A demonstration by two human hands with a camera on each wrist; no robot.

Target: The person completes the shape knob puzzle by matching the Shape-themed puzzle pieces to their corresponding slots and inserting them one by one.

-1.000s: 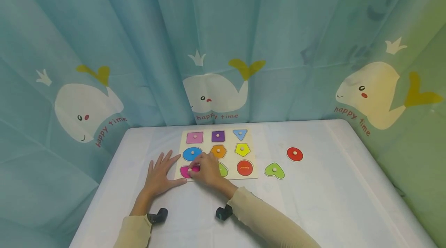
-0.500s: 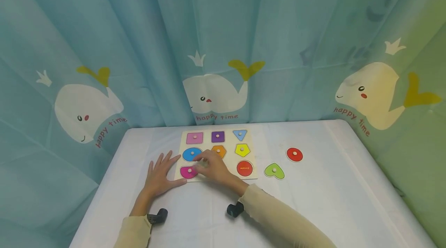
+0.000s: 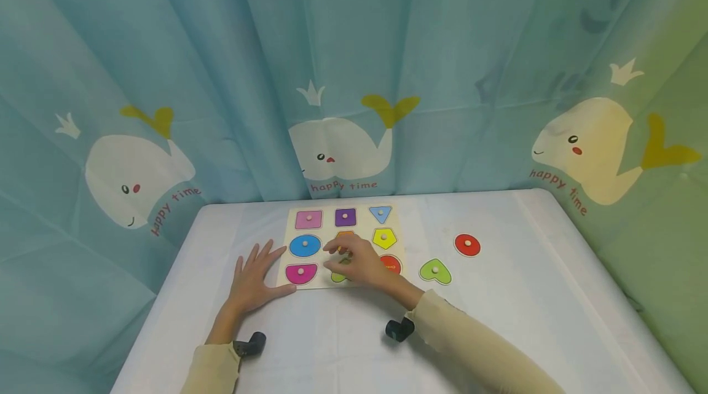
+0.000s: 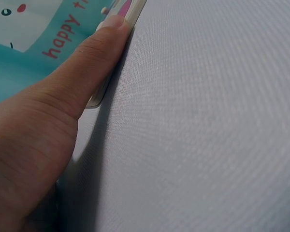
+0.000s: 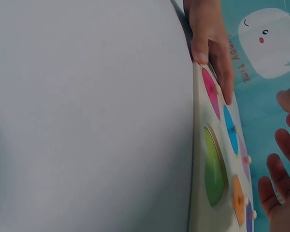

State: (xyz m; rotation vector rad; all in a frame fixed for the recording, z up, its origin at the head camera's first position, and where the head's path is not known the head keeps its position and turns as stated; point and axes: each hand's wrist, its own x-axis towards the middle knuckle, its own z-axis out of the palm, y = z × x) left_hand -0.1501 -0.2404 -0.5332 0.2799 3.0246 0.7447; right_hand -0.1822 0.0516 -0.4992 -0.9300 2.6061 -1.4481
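Observation:
A wooden peg puzzle board (image 3: 329, 217) lies on the table. My left hand (image 3: 251, 283) rests at its left edge, fingers spread, thumb (image 4: 94, 50) touching the edge. Above the lower middle of the board hovers my right hand (image 3: 365, 262), its fingers loosely bent and nothing between them. A magenta semicircle (image 3: 301, 275) with a knob sits in the lower left recess. The green recess (image 5: 213, 169) and the red circle recess (image 3: 394, 263) hold no piece; my right hand partly covers both in the head view. Right of the board lie a green heart (image 3: 435, 271) and a red circle (image 3: 467, 245).
Other knobbed pieces sit in the board: a pink rectangle (image 3: 308, 219), a purple square (image 3: 345, 217), a light blue triangle (image 3: 380, 214), a blue oval (image 3: 305, 246) and a yellow pentagon (image 3: 384, 238). A whale-print curtain (image 3: 354, 43) hangs behind the white table (image 3: 525, 320).
My right hand has let go of the magenta semicircle's knob, lifted, and moved right across the board. The semicircle stays in its recess. My left hand has not moved.

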